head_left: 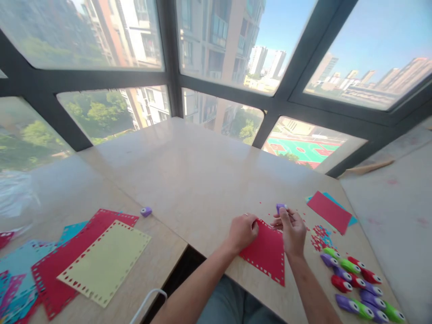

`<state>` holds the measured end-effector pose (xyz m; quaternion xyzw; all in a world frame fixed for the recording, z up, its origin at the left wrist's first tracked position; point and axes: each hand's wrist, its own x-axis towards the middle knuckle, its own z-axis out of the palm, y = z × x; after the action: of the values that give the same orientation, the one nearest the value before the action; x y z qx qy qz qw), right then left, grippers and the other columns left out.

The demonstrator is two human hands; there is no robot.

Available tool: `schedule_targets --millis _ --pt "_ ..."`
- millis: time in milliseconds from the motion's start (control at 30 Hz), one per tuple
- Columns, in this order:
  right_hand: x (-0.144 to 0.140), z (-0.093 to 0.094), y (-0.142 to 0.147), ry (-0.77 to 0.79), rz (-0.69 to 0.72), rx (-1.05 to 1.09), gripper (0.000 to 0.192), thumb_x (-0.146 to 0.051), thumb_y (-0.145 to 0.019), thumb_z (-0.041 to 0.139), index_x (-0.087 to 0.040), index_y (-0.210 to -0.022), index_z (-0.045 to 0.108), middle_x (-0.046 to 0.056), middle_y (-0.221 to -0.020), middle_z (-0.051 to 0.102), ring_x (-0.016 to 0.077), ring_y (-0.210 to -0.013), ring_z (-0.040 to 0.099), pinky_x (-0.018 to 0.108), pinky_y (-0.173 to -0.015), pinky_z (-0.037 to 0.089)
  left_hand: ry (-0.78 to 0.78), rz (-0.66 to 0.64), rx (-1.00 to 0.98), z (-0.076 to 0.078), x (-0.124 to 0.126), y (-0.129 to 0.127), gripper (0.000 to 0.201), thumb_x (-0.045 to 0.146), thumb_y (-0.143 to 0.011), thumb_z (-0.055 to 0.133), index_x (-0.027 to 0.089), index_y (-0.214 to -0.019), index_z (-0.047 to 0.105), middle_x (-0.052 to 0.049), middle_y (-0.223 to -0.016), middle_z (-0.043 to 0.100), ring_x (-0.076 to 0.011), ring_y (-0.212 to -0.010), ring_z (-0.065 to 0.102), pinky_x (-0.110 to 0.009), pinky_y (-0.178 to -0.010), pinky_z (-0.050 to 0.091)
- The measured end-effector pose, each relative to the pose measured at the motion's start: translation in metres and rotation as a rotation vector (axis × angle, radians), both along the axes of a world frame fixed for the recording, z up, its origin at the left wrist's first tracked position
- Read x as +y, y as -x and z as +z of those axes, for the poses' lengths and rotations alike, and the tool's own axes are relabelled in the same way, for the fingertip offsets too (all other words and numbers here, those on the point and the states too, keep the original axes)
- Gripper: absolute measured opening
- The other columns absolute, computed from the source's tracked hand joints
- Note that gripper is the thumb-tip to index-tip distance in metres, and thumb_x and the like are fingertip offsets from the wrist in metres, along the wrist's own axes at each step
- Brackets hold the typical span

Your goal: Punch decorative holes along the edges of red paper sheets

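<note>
Punching holes along a red paper sheet [266, 249], a person sits at a pale, glossy tabletop [189, 175] by tall windows. Far left, finished sheets [101, 261] in red, yellow and blue lie stacked, their borders fully perforated. The left hand [243, 231] pinches the sheet's far edge; the right hand [292, 230] grips a small purple punch [281, 207] there. Near and left edges look done. Plastic punches [357, 283] cluster at right.

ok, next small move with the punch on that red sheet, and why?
Probably slide the purple punch in the right hand along the far edge of the red sheet, which the left hand pins: the near and right edges already show holes, and punched bits lie alongside.
</note>
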<state>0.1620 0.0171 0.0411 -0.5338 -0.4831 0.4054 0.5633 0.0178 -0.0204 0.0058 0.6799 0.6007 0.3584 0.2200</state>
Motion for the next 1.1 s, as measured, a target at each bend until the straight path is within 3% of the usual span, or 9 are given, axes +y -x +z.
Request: schedule_targets --millis 133,233,400,567,800,900,1100 --pt "0.02 0.029 0.041 0.019 0.253 -0.173 0.055 -0.063 -0.073 0.069 -0.017 -0.099 0.057 0.001 -0.07 0.064 0.0142 -0.046 0.057 0.025 -0.041 0.048 0.005 0.037 -0.064 0.0 0.001 0.001 0.018 0.015 -0.082 0.051 0.019 -0.082 0.069 -0.011 -0.082 0.07 -0.0212 -0.076 0.066 -0.03 -0.065 0.041" --pt "0.036 0.037 0.069 0.003 0.446 -0.48 0.042 -0.057 -0.08 0.062 -0.017 -0.094 0.061 0.001 -0.066 0.063 0.0143 -0.05 0.057 0.025 -0.048 0.045 0.023 0.104 -0.204 -0.005 0.006 0.002 0.02 0.018 -0.086 0.048 0.017 -0.094 0.066 -0.007 -0.082 0.07 -0.0178 -0.07 0.063 -0.027 -0.064 0.041" --pt "0.061 0.032 0.102 -0.045 0.507 -0.83 0.024 -0.043 -0.082 0.059 -0.019 -0.083 0.062 -0.003 -0.057 0.056 0.0144 -0.056 0.053 0.025 -0.055 0.035 0.059 0.135 -0.516 -0.01 0.011 0.005 0.021 0.026 -0.087 0.05 0.016 -0.1 0.064 -0.003 -0.075 0.067 -0.0141 -0.061 0.057 -0.024 -0.059 0.037" --pt "0.08 0.028 0.116 -0.04 0.608 -0.973 0.021 -0.038 -0.084 0.061 -0.017 -0.085 0.064 -0.002 -0.062 0.059 0.0127 -0.059 0.05 0.024 -0.056 0.032 0.015 0.097 -0.633 -0.011 0.012 0.007 0.031 0.023 -0.093 0.036 0.015 -0.1 0.065 -0.005 -0.078 0.067 -0.0149 -0.067 0.057 -0.024 -0.061 0.037" --pt "0.089 0.026 0.126 0.007 0.781 -1.189 0.019 -0.032 -0.086 0.063 -0.016 -0.095 0.068 0.002 -0.074 0.066 0.0143 -0.067 0.055 0.024 -0.058 0.032 0.098 0.128 -0.832 -0.017 0.019 -0.001 0.03 0.017 -0.09 0.032 0.016 -0.093 0.062 -0.002 -0.073 0.067 -0.0114 -0.05 0.052 -0.022 -0.051 0.034" --pt "0.089 0.021 0.127 -0.016 0.818 -1.235 0.018 -0.03 -0.089 0.062 -0.017 -0.099 0.068 0.003 -0.08 0.068 0.0152 -0.07 0.056 0.024 -0.06 0.032 0.101 0.166 -0.8 -0.017 0.02 -0.002 0.029 0.016 -0.089 0.033 0.015 -0.083 0.062 -0.003 -0.068 0.066 -0.0124 -0.051 0.054 -0.023 -0.052 0.034" --pt "0.091 0.013 0.126 -0.017 0.856 -1.286 0.02 -0.028 -0.086 0.065 -0.02 -0.104 0.067 0.004 -0.087 0.07 0.018 -0.077 0.059 0.025 -0.062 0.035 0.074 0.156 -0.423 -0.011 0.016 0.0 0.024 0.015 -0.087 0.043 0.015 -0.087 0.067 -0.008 -0.076 0.07 -0.0177 -0.064 0.06 -0.027 -0.057 0.032"
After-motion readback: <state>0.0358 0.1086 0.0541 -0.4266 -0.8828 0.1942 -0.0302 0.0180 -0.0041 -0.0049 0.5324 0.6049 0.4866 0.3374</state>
